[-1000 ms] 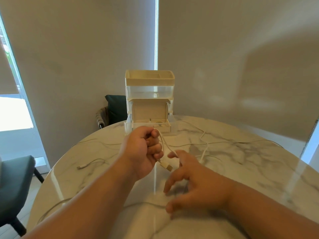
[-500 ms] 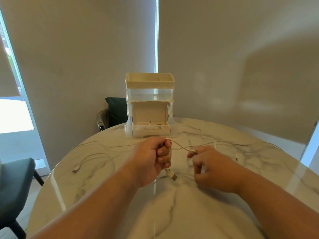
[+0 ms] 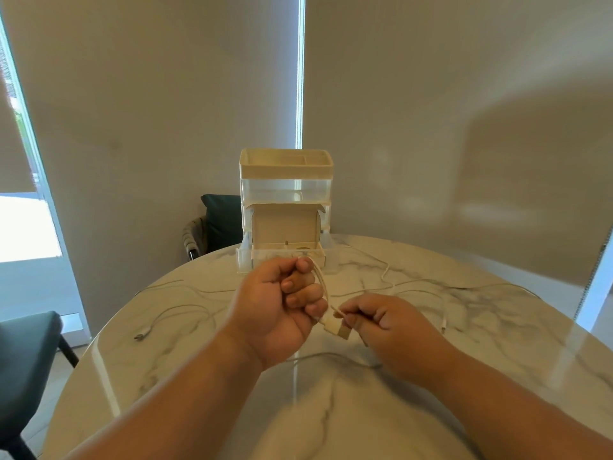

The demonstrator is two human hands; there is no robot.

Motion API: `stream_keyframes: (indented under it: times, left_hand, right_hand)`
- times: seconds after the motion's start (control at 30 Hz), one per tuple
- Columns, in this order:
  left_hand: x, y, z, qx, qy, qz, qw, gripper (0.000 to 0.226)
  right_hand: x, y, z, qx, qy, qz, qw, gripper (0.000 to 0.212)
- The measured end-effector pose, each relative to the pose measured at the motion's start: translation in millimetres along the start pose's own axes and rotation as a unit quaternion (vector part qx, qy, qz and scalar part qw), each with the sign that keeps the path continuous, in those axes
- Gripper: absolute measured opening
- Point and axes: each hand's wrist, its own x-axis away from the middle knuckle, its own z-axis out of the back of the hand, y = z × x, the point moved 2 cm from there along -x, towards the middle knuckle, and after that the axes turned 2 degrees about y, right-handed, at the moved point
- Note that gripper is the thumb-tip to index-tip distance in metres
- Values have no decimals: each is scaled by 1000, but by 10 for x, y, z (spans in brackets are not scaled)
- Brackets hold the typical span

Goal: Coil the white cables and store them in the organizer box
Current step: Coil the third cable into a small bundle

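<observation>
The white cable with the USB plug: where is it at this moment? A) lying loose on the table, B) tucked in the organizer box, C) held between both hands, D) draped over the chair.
C: the left hand grips a loop of the white cable and the right hand pinches it just above the USB plug.

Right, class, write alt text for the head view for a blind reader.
Two hands coil a white cable above a marble table: the left hand grips the loops, the right hand pinches the strand. A cream organizer box stands behind.
</observation>
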Motion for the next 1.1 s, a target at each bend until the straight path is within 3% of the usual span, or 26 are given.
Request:
stream_keyframes:
  times: [0.13,0.23,0.27,0.37,0.4,0.5,0.6,0.7,0.77,0.83,0.9,0.97,1.1]
  left_hand:
    - [-25,80,53,34,23,-40,998,16]
    - [-39,87,74,29,36,-44,998,12]
    - [-44,87,78,28,40,-47,998,11]
    - [-55,104,89,47,50,-55,996,9]
    - [-52,110,85,52,49,-56,996,9]
    - [-43,118,43,40,43,-60,996,8]
    - [-34,116,10,34,45,-65,996,7]
    - [-14,91,-14,34,43,-63,996,7]
    - [-3,76,-27,28,44,-59,997,7]
    - [5,79,-41,24,50,-50,997,11]
    - [20,91,-55,29,58,-43,997,18]
    - [45,99,-73,30,67,-43,996,22]
    - [77,81,-104,2,77,-63,995,28]
  right_hand:
    - [44,-129,7,-14,-50,7,999,18]
    - [86,-145,7,-43,-41,15,998,7]
    - [98,-146,9,-68,-28,16,997,10]
    - [138,-156,7,-119,-20,23,992,59]
    - [146,-183,1,-113,-18,34,993,60]
    - [138,-241,-73,-114,3,51,992,22]
    - [124,-218,-118,-96,40,37,994,4]
    - [147,-197,-122,-118,21,20,993,28]
    - [154,-220,-131,-165,-3,6,986,18]
    - [128,-218,-139,-292,-12,-43,955,5]
    - [94,-162,-131,-372,-23,-92,923,15]
    - [69,-127,-125,-390,-19,-116,913,23]
    - [55,-81,-133,-424,-26,-147,893,9]
